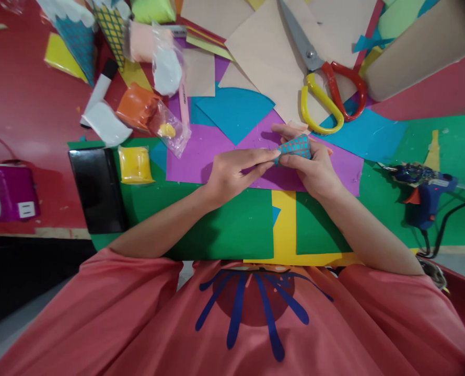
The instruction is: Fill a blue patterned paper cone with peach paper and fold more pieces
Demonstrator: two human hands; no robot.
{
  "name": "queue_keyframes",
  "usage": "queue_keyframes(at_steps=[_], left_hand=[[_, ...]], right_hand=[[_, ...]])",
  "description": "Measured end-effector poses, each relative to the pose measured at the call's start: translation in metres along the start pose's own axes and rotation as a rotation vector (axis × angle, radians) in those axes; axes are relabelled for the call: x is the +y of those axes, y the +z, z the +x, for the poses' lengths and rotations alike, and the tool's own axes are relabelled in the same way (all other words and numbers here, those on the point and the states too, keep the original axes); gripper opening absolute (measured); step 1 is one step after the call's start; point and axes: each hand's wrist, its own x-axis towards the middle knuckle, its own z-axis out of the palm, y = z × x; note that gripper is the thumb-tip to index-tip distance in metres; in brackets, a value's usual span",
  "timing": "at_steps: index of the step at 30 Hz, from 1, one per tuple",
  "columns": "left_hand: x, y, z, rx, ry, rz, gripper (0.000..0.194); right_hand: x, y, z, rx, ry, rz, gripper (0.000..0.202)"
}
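Since rolled paper probably springs open, we see the left hand [230,175] with fingers [260,156] pinching the narrow end of the blue cone [300,148], while the right hand [321,169] grips its wider part, thumb on the near side. The cone is over the purple sheet [191,156]. Scissors [313,60] lie beyond the right hand and the glue gun [428,196] off right, nozzle inward, both likely parked for reach. We note a clear bag [179,137] holding a yellow lump [167,130], by an orange packet [136,106]; can't tell if it's sealed.
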Motion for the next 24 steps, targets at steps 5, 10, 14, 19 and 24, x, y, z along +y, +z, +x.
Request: queue_keyframes(at_steps=[5, 10, 14, 19, 24], left_hand=[[-0.0012, 0.0004, -0.0009, -0.021, 0.005, -0.021, 0.018], [-0.0022, 0.0009, -0.0009, 0.013, 0.072, -0.025, 0.021], [-0.0018, 0.0004, 0.0006, 0.027, 0.118, -0.015, 0.023], [-0.0017, -0.0031, 0.0020, -0.006, 0.166, 0.064, 0.023], [-0.0041, -0.0044, 0.0008, -0.060, 0.225, 0.123, 0.024]], right_hand=[[0.0020, -0.0002, 0.0008, -0.013, -0.006, 0.009, 0.038], [0.0038, -0.0002, 0.0009, -0.001, -0.024, 0.021, 0.035], [0.0029, -0.0005, 0.0008, -0.006, -0.012, 0.018, 0.035], [0.0012, -0.0015, 0.0010, -0.035, -0.030, 0.024, 0.039], [0.0005, -0.0015, 0.0011, -0.019, -0.016, -0.023, 0.045]])
